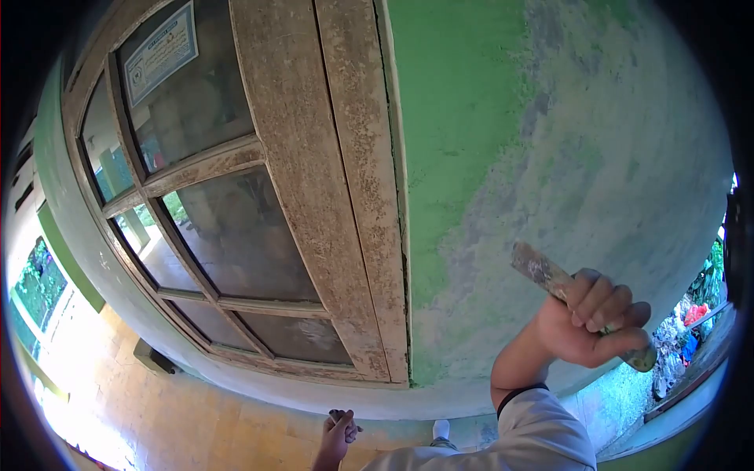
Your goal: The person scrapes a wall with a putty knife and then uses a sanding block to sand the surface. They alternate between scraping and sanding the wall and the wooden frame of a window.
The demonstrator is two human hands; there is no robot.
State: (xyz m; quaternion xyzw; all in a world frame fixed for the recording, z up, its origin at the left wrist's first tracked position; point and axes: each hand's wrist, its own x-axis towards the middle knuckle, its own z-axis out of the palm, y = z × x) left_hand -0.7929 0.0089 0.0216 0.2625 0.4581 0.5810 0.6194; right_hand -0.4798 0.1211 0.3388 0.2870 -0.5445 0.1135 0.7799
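My right hand (591, 322) is raised in front of the wall, its fingers wrapped round a long, narrow scraper (534, 264) smeared with paint. The flat end points up and left, close over the patchy wall (503, 212); a rounded end sticks out below the fist. Low in the view, my left hand (340, 434) is closed round a small dark object (337, 414) whose kind I cannot tell. Green paint covers the wall beside the window frame, giving way to grey and whitish patches towards the right.
A weathered wooden window (345, 196) with several glass panes and a paper notice (161, 53) fills the left. Below lies a yellowish tiled floor (212, 416), with a dark block-like object (154, 358) near the wall. Colourful items (693, 330) and greenery are at the far right.
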